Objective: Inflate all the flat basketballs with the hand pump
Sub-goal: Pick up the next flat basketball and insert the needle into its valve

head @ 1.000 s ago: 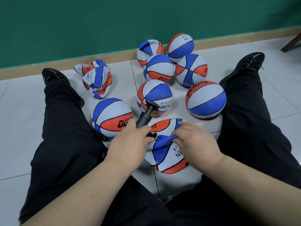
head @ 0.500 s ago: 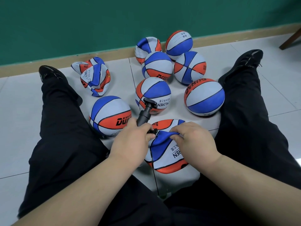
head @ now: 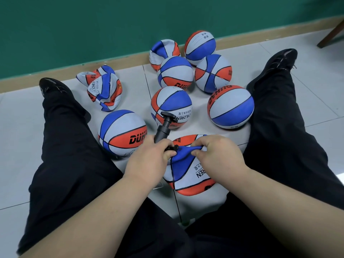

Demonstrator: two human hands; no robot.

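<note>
Since a moment ago the right hand [head: 217,155] has bunched the blue skin of the flat ball [head: 188,175] into a tighter fold. The left hand [head: 147,161] has kept its place on the pump [head: 163,130]. None of the other balls has moved.

One green wall [head: 93,25] fills the top, with one brown strip [head: 251,39] along its foot. Below is a pale tiled floor [head: 18,127]. Two legs [head: 65,155] [head: 279,136] in black trousers lie spread out on it, each ending in one black shoe [head: 52,86] [head: 281,58].

Between the legs are the balls, all blue, orange and white. There are six round balls [head: 122,133] [head: 171,107] [head: 230,107] [head: 176,71] [head: 213,72] [head: 200,46]: one by the left leg, one in the middle, one by the right leg and three farther back. One squashed ball [head: 163,51] sits by the strip. One crumpled heap [head: 105,92] lies near the left shoe; I cannot tell if it is one ball or two.

The flat ball lies on the floor nearest the person, between both legs, dented on top.

There are two hands. The left hand is wrapped round the low end of the pump. The right hand pinches the blue fold of the flat ball.

There is one pump. It is black and leans away from the person, handle up. Its tip meets the fold between the hands. I cannot tell if the needle is in.
</note>
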